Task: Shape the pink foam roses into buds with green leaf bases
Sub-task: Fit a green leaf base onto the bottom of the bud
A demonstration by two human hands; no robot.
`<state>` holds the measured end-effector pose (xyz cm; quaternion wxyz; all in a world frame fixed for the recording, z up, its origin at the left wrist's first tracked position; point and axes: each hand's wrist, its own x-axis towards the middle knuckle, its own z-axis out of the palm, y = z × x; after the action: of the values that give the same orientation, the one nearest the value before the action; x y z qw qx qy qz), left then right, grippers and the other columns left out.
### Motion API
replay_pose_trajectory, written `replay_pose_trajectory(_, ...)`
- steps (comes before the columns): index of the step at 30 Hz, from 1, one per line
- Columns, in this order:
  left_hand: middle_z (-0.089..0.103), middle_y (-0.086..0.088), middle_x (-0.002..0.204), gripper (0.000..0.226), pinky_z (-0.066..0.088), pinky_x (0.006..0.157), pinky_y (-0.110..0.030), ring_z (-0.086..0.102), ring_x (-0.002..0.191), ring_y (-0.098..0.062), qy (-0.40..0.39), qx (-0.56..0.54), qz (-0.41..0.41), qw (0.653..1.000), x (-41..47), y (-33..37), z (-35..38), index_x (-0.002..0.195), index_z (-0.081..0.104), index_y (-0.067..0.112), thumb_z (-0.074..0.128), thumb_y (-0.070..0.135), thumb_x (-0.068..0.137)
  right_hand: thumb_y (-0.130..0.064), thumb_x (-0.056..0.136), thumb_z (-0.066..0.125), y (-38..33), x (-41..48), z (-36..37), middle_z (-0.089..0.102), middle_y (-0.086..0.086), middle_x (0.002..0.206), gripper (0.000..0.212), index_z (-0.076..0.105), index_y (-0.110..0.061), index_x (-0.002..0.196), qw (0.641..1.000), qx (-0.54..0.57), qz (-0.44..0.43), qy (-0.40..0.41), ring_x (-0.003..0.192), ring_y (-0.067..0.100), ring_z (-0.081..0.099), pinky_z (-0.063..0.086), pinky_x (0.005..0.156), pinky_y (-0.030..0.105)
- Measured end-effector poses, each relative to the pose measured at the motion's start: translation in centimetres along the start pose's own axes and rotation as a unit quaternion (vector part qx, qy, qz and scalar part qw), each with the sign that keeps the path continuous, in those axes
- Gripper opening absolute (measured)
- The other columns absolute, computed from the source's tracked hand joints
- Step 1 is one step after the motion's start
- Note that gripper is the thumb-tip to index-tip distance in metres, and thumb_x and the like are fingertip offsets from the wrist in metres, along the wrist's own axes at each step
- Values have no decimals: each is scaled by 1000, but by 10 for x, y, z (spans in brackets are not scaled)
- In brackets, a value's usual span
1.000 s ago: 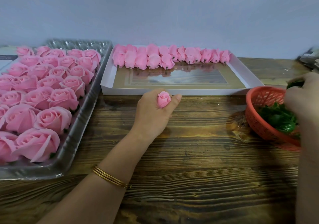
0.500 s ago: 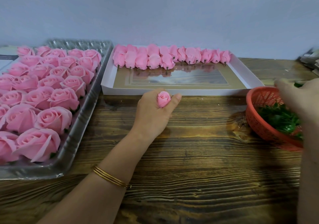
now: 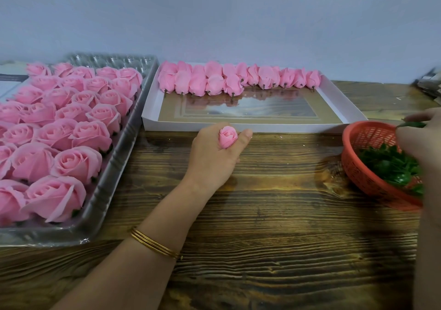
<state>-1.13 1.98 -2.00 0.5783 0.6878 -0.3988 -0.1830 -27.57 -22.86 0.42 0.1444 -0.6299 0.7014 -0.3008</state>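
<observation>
Two hands, three containers, one wooden table (image 3: pixel 274 238).

Far left: one clear plastic tray (image 3: pixel 112 178), packed with open pink roses (image 3: pixel 76 164) in rows. Close to thirty in view, more cut off by the frame's left edge. Moulded cups visible at the tray's far end.

Middle, back against the wall: one shallow white box (image 3: pixel 262 127) with a glossy brown floor. Finished buds (image 3: pixel 265 77) only along its far side, lying down, short dark stubs pointing toward the camera. Roughly seventeen — too overlapped for an exact count. Doubled up at the left end, with five or so in front of the back row, then thinning to a single line toward the right.

Right: one red mesh basket (image 3: pixel 358 173), with a heap of green leaf bases (image 3: pixel 389 164) inside, too tangled to count.

Left hand (image 3: pixel 214 157): down on the table just in front of the box's near wall, pinching a single pink bud (image 3: pixel 228 136) between thumb and curled fingers, tip up. Three or four thin gold bangles (image 3: pixel 155 243) on that wrist.

Right hand (image 3: pixel 420 140): blurred at the frame's right edge, above the basket's far rim, pinching one green leaf base (image 3: pixel 411 125) between thumb and fingertips — well apart from the bud in the other hand.
</observation>
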Motion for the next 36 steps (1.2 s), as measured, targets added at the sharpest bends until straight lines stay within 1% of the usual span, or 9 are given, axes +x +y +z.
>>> replay_pose_trajectory(3, 60, -6, 63, 36, 44, 59, -3, 58, 54, 1, -1, 2, -1, 1000, 0, 1, 0, 75, 61, 1, 65, 33, 90, -29, 74, 72, -8, -5, -2, 61, 15, 122, 44, 58, -26, 116, 998, 39, 18, -55, 116, 36, 58, 51, 92, 56)
replay_pose_trajectory(7, 60, -4, 61, 35, 43, 59, -3, 58, 54, 1, 1, 2, 2, 1000, 0, 1, 0, 73, 61, 2, 65, 32, 91, -51, 63, 60, -7, -18, -3, 65, 3, 76, 24, 53, -29, 70, 997, 63, -34, 7, 67, 25, 64, 58, 67, 45)
replay_pose_trajectory(11, 61, -3, 59, 34, 43, 61, -6, 58, 53, 0, 3, 5, 2, 1000, 0, 0, 0, 73, 62, 4, 65, 33, 90, -69, 43, 46, -9, -6, 4, 66, 10, 114, 66, 58, -32, 96, 996, 85, 19, 26, 104, 35, 63, 51, 90, 58)
replay_pose_trajectory(14, 60, -2, 59, 34, 44, 61, -6, 59, 53, 1, 3, 2, 2, 1000, 0, -1, 0, 73, 62, 3, 66, 33, 90, -72, 43, 41, -8, -6, 6, 65, 11, 118, 77, 59, -30, 104, 996, 70, 8, 47, 108, 37, 61, 49, 92, 59)
replay_pose_trajectory(20, 58, 4, 55, 30, 45, 59, -6, 57, 51, 1, 0, -5, 2, 1000, 0, 0, 0, 67, 60, 15, 66, 32, 90, -66, 50, 65, -4, -5, 2, 66, 14, 111, 41, 52, -35, 75, 999, 35, 9, -12, 102, 39, 63, 53, 84, 61)
replay_pose_trajectory(25, 57, 5, 55, 31, 44, 58, -5, 58, 51, 2, 3, -9, 5, 1000, 1, 0, 0, 66, 59, 13, 66, 31, 91, -69, 45, 74, -1, -3, 1, 66, 15, 110, 40, 46, -68, 72, 1000, 4, 18, 19, 102, 40, 63, 54, 80, 61)
replay_pose_trajectory(30, 57, 2, 58, 32, 43, 58, -2, 58, 53, 3, 0, -10, 5, 1000, 0, 1, -1, 66, 58, 12, 65, 31, 91, -75, 41, 65, 1, -3, 3, 67, 13, 105, 39, 47, -66, 75, 999, 0, 8, 32, 99, 38, 64, 54, 80, 61)
replay_pose_trajectory(34, 57, -2, 59, 33, 43, 58, -3, 57, 52, 2, 3, -12, 8, 1000, 0, 2, 0, 68, 59, 8, 65, 30, 91, -72, 42, 56, -7, -14, 1, 66, 13, 98, 46, 51, -35, 70, 1000, 13, 11, 7, 96, 38, 64, 54, 84, 58)
replay_pose_trajectory(36, 58, -1, 59, 32, 43, 59, -3, 58, 52, 2, 3, -14, 6, 1000, 0, 2, -1, 68, 59, 8, 65, 30, 91, -70, 43, 55, -10, -18, 0, 62, 10, 88, 38, 57, -43, 70, 1000, 14, 11, 21, 92, 39, 64, 54, 83, 59)
